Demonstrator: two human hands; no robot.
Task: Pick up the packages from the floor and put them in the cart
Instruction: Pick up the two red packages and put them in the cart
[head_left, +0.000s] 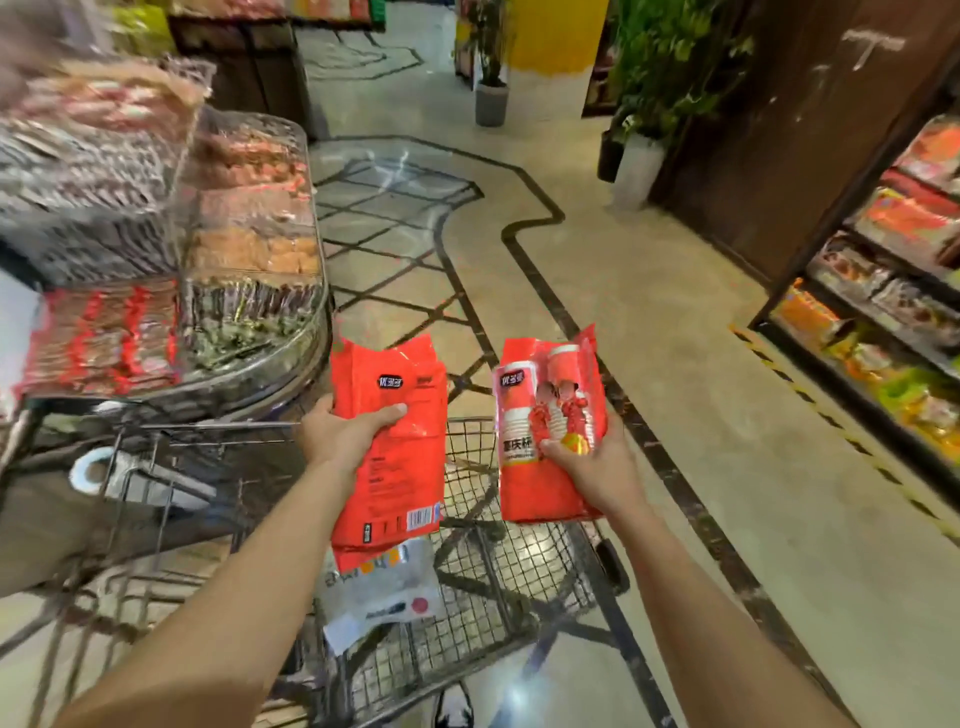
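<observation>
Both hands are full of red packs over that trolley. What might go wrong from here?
The left hand pinches its red package only along one edge, so the glossy package could slip. The right hand holds the cup package near the cart rim's right side; released there, it may fall onto the floor. A white package already lies inside, and a drop could crush it.

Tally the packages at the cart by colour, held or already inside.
Red packages held above the cart: 2, one in the left hand, one in the right hand.
White package lying in the cart: 1.
Total: 3.
</observation>
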